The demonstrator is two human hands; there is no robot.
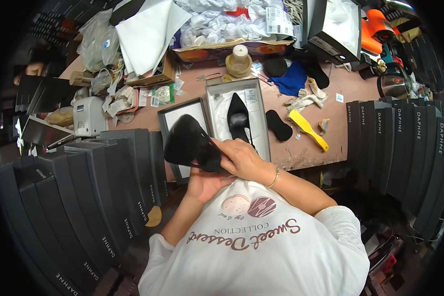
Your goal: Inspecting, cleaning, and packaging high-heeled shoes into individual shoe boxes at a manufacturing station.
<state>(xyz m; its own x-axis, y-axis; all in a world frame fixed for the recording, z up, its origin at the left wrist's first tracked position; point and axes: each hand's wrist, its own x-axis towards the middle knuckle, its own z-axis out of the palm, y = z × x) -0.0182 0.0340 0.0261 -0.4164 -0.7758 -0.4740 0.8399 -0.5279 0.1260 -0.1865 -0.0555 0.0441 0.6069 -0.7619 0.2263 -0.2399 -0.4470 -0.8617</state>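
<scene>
A black high-heeled shoe (186,141) is held up in front of me, its dark rounded end toward the upper left. My left hand (203,183) grips it from below, with most of its fingers hidden behind the shoe. From the right, my right hand (246,159) closes its fingers on the shoe's near end, by a thin strap or edge. Just beyond, a matching black pointed shoe (238,114) lies on white paper in a grey shoebox (266,129). The box lid (169,113), white inside, lies left of it, partly covered by the held shoe.
Dark shoebox stacks (96,177) rise on the left and more boxes (402,130) on the right. A yellow-handled brush (308,129), a black pad (279,125), a blue cloth (292,80) and a bottle (239,63) lie about the pink table (306,157). A carton (232,49) holds wrapped items behind.
</scene>
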